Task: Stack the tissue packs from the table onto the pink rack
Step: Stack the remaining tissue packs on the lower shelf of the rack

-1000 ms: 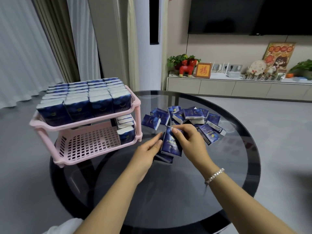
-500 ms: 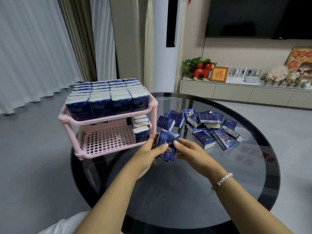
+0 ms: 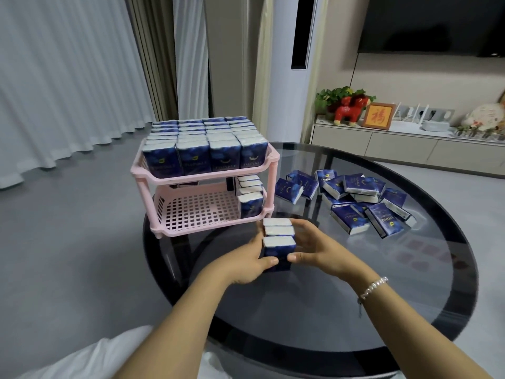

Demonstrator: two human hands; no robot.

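Big round dark glass table (image 3: 355,310) fills the lower right of the view, and up at its ten o'clock edge stands the pink rack (image 3: 175,176), two tiers. Top tier (image 3: 203,172) is packed full with upright blue tissue packs in four rows, white ends facing up. Lower tier (image 3: 199,212) is mostly bare grid, with just one short column of packs (image 3: 250,194) standing along its right side. Over at two o'clock on the glass, well apart from the rack, lies the loose pile of tissue packs (image 3: 352,198), tumbled at all angles, some flat, some leaning on each other. Now the action, dead centre: a held bundle of packs (image 3: 278,242), three white ends showing, standing upright, just in front of the rack's lower right corner post. Left hand (image 3: 252,259) presses the bundle's left side, thumb lying across the front of the nearest pack, fingers curled narrow around it. Right hand (image 3: 314,248) mirrors it on the right side, thumb on the front face, fingers wrapped round the far side, closed snug against the packs. A beaded bracelet (image 3: 373,288) sits on the right wrist. Whether the bundle rests on the glass or is lifted just clear, I cannot tell.
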